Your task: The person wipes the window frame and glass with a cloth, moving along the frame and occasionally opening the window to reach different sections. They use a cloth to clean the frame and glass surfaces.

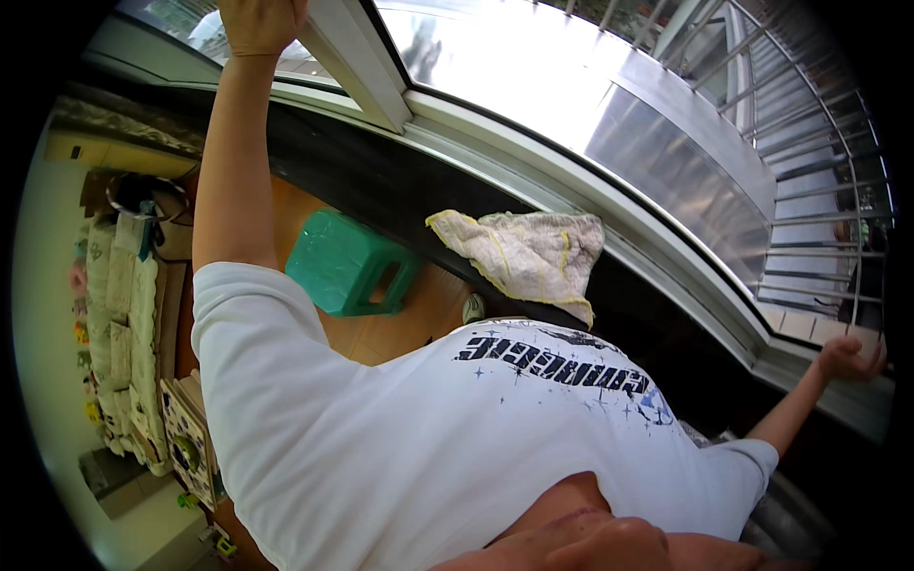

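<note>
My left hand [261, 27] is raised at the top edge of the view, beside the white frame of a sliding window sash [357, 61]. Its fingers are cut off, so what it holds cannot be seen. At the far right, my right hand [851, 358] is at the window frame [782, 357] with its fingers curled. Whether it grips the frame or something small is unclear. Between the two arms, a crumpled whitish cloth with yellow stitched edging [525, 253] lies on the dark windowsill [400, 182], against the window track [493, 175].
A green plastic stool [335, 260] stands on the wooden floor [371, 341], near a shoe [473, 308]. Outside are a shiny metal ledge [678, 171] and metal security bars [821, 171]. To the left are a covered sofa [132, 335] and a low table [189, 442].
</note>
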The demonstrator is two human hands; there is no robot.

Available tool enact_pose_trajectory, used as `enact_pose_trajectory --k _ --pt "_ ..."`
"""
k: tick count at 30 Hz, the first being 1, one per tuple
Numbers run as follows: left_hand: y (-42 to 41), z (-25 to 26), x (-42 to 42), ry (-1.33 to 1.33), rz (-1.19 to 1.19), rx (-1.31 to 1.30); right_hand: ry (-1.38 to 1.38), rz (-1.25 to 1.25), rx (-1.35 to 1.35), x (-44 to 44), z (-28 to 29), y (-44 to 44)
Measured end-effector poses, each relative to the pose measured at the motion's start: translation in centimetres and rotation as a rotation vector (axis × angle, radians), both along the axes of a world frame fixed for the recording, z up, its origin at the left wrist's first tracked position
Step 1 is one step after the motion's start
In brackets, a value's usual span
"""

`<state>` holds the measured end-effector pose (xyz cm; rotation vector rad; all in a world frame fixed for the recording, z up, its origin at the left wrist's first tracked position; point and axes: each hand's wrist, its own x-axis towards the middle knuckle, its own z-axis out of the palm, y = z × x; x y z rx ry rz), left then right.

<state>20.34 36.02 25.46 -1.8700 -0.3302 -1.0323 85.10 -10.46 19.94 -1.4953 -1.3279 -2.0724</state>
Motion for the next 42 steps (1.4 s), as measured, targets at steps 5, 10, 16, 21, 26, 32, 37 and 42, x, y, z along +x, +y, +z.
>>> enact_pose_trajectory --k 5,10,16,21,26,32,37,42 --pt "-0.2 -1.2 0.9 -0.072 0.087 0.004 0.611 0.513 -0.030 -14.3 -3.1 6.1" --pt "-1.2 -2.3 0.7 -0.116 0.200 -0.088 0.984 0.874 -1.074 -34.5 -11.4 14.6" --pt "-4.2 -8.5 4.9 -0.298 -0.286 -0.181 1.105 0.882 -1.296 -38.5 -18.4 14.8" --pt "-13.0 -23.1 6.0 -0.318 -0.205 -0.952 1.248 0.768 -1.056 -34.5 -18.9 10.8" --pt "-14.2 -27.6 7.5 -0.267 0.141 -1.177 1.626 0.664 -0.450 -26.9 -18.3 4.8" --pt "-13.6 -27.8 8.2 -0.234 0.274 -1.163 1.318 0.341 -0.394 -22.7 -16.6 5.9" --pt "-13.2 -27.8 7.9 -0.192 0.276 -1.193 1.098 0.396 -0.473 -18.9 -19.0 4.8" --pt "-12.9 -28.1 7.6 -0.170 0.288 -1.191 1.043 0.108 -0.285 -12.5 -20.4 -1.5"
